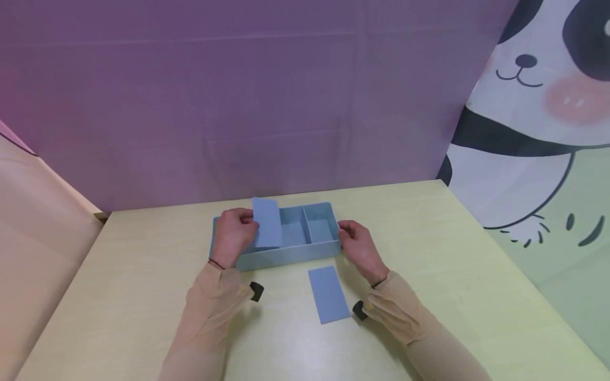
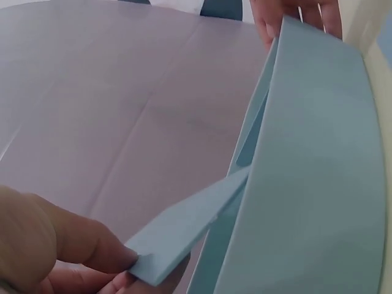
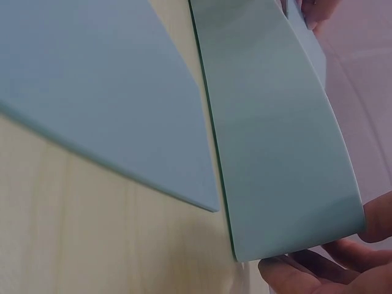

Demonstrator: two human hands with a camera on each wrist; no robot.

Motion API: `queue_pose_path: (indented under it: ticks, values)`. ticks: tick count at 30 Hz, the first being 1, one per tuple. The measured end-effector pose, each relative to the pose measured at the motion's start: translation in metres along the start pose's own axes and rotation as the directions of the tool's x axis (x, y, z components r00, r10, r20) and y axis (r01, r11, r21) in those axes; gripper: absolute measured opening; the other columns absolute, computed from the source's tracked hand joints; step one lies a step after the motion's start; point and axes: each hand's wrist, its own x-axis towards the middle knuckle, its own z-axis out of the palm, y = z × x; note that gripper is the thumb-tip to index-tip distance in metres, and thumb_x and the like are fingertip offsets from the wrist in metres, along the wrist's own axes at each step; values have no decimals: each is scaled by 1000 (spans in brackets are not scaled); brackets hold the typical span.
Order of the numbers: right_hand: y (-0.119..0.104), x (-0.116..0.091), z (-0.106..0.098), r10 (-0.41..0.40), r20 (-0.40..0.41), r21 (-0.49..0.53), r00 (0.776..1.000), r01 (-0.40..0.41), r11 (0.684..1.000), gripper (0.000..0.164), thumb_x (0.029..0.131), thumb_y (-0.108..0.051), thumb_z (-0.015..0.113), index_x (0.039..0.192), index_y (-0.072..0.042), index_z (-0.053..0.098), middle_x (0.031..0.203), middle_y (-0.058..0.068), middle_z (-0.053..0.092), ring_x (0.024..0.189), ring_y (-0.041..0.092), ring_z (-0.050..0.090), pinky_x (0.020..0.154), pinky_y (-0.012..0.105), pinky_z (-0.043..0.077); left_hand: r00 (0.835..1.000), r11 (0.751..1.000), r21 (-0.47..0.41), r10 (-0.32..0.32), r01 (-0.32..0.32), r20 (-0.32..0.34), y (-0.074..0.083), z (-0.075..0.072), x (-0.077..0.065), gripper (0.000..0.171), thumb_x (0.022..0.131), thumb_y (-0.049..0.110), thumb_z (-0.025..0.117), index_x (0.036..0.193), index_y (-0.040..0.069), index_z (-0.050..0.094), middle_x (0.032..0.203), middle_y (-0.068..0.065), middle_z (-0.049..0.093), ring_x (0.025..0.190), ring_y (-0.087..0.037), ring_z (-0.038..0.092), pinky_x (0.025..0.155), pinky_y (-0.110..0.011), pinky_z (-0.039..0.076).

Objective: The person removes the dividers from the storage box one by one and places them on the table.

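A long blue open-topped box (image 1: pixel 286 256) rests on the table, with a divider (image 1: pixel 306 225) standing across its inside toward the right. My left hand (image 1: pixel 232 238) pinches a flat blue rectangular panel (image 1: pixel 268 223) by its left edge. In the left wrist view this panel (image 2: pixel 187 220) is tilted, its far end at the rim of the box (image 2: pixel 312 153). At the box's right end, my right hand (image 1: pixel 359 244) grips the end wall, thumb and fingers on either side of it in the right wrist view. The left part of the box is hidden behind the left hand and panel.
A second flat blue panel (image 1: pixel 329 295) lies on the light wooden table (image 1: pixel 429 254), just in front of the box and near the right forearm. Behind the table hangs a purple cloth backdrop (image 1: pixel 267 106). A panda-printed wall sheet (image 1: pixel 514 185) borders the right side.
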Motion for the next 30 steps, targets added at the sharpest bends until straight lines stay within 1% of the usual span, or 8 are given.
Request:
queue_pose_path:
  ticks: [3, 7, 10, 16, 19, 23, 27, 30]
  values:
    - [1, 0, 0, 0, -1, 0, 1000, 0, 1000, 34, 97, -7, 44, 126, 11, 50, 120, 28, 55, 107, 34, 55, 82, 32, 46, 999, 997, -75, -33, 36, 41, 1, 0, -3, 31, 86, 8, 59, 114, -4, 64, 100, -18, 65, 86, -26, 61, 71, -33, 49]
    - [2, 1, 1, -3, -3, 5, 1000, 3, 1000, 33, 97, -6, 45, 125, 11, 51, 119, 28, 56, 106, 34, 55, 80, 31, 46, 991, 977, -188, -86, 103, 98, 2, -3, -6, 29, 89, 8, 58, 116, -4, 61, 102, -17, 62, 80, -24, 62, 66, -28, 50]
    - [2, 1, 2, -7, -8, 8, 1000, 7, 1000, 32, 97, -6, 45, 124, 11, 51, 118, 28, 56, 105, 34, 55, 79, 29, 45, 986, 963, -229, -114, 139, 120, 2, -4, -8, 27, 89, 7, 57, 114, -3, 60, 101, -16, 62, 77, -22, 62, 65, -27, 51]
    - [3, 1, 1, -16, -12, 5, 1000, 16, 1000, 32, 97, -5, 45, 124, 11, 51, 117, 29, 57, 104, 35, 56, 76, 26, 45, 980, 947, -275, -131, 168, 148, 2, -4, -11, 26, 89, 6, 58, 114, -4, 60, 100, -16, 63, 81, -21, 61, 70, -32, 54]
    - [4, 1, 1, -9, -9, 8, 1000, 9, 1000, 32, 97, -5, 45, 125, 11, 51, 118, 28, 56, 104, 35, 55, 76, 26, 45, 978, 928, -327, -131, 178, 163, 2, -5, -12, 34, 90, 4, 56, 123, -5, 56, 97, -14, 62, 86, -21, 61, 75, -36, 54]
    - [5, 2, 1, -8, -5, 0, 1000, 8, 1000, 33, 98, -6, 45, 125, 11, 51, 119, 28, 56, 106, 35, 55, 78, 27, 46, 975, 898, -399, -121, 187, 185, 2, -7, -14, 43, 90, 0, 53, 132, -7, 49, 94, -13, 60, 89, -21, 60, 78, -37, 54]
    - [5, 2, 1, -18, -9, -12, 1000, 18, 1000, 32, 98, -6, 45, 125, 10, 51, 119, 28, 56, 106, 34, 56, 80, 30, 46, 968, 869, -448, -126, 212, 215, 2, -9, -17, 37, 90, -1, 54, 127, -9, 53, 100, -16, 61, 88, -21, 62, 75, -34, 54]
    - [4, 2, 0, -17, -12, -12, 1000, 17, 1000, 32, 98, -6, 45, 125, 10, 52, 119, 27, 57, 104, 33, 56, 81, 31, 46, 963, 856, -465, -126, 228, 240, 2, -10, -18, 34, 91, -1, 55, 124, -9, 55, 105, -19, 62, 86, -19, 63, 72, -31, 54]
